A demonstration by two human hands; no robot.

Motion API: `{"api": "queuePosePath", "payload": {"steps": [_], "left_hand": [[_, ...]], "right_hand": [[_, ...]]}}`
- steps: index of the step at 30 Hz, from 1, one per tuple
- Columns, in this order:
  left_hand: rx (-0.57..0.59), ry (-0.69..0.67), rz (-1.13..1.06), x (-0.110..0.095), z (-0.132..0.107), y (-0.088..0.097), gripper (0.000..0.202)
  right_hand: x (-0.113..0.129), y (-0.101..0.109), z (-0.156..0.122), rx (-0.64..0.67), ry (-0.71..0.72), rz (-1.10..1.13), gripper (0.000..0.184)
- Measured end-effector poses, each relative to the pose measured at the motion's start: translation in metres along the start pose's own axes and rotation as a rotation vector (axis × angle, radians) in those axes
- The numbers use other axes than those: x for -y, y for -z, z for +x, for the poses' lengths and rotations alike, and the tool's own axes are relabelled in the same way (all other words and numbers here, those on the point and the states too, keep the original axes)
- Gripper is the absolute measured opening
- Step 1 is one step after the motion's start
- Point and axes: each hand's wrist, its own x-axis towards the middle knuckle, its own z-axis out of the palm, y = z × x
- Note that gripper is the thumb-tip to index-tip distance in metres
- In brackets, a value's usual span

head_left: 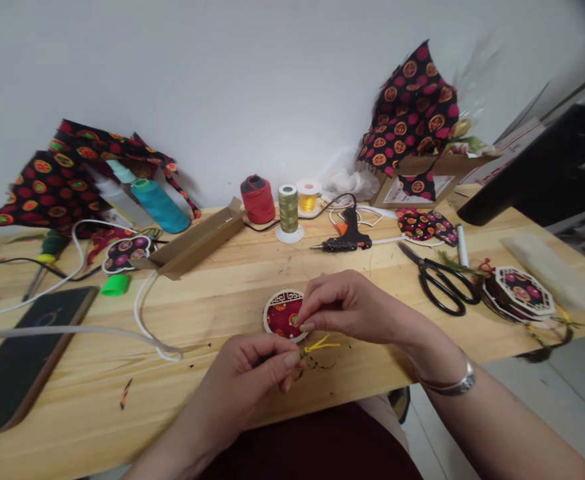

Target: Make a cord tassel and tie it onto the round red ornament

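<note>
My left hand (257, 367) pinches a thin yellow cord (325, 345) between thumb and forefinger; its loose ends stick out to the right, with a bit of green at the fingertips. Just above it, my right hand (345, 307) is closed in a pinch, and whatever lies between its fingertips is too small to make out. Partly hidden behind both hands is a round ornament (281, 313), dark red patterned fabric in a pale fretwork frame, lying on the wooden table (212, 307).
Black scissors (445, 280) and a black glue gun (345, 237) lie to the right, near stacked octagonal ornaments (522, 293). Thread spools, red (258, 200) and green (288, 210), stand at the back. A cardboard tray (199, 243), white cable (145, 313) and phone (29, 360) are leftward.
</note>
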Motion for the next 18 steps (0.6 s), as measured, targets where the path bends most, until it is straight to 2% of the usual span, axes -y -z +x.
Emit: {"api": "queuePosePath", "payload": {"steps": [5,8,10,15,18], "left_hand": [[-0.142,0.074,-0.155,0.003,0.003,0.001,0.019],[-0.172,0.081,-0.276,0.004,0.005,0.003,0.019],[-0.165,0.091,-0.349,0.004,0.006,0.003,0.019],[-0.113,0.12,-0.47,0.003,0.007,0.002,0.016],[-0.056,0.162,-0.518,0.002,0.006,0.0,0.014]], "right_hand": [[0.006,-0.007,-0.019,-0.18,-0.059,-0.136,0.019],[0.008,-0.017,-0.031,-0.272,-0.122,-0.152,0.029],[0.006,-0.024,-0.036,-0.306,-0.176,-0.075,0.032],[-0.007,-0.034,-0.035,-0.377,-0.311,0.241,0.022],[-0.014,-0.034,-0.028,-0.441,-0.338,0.305,0.014]]}}
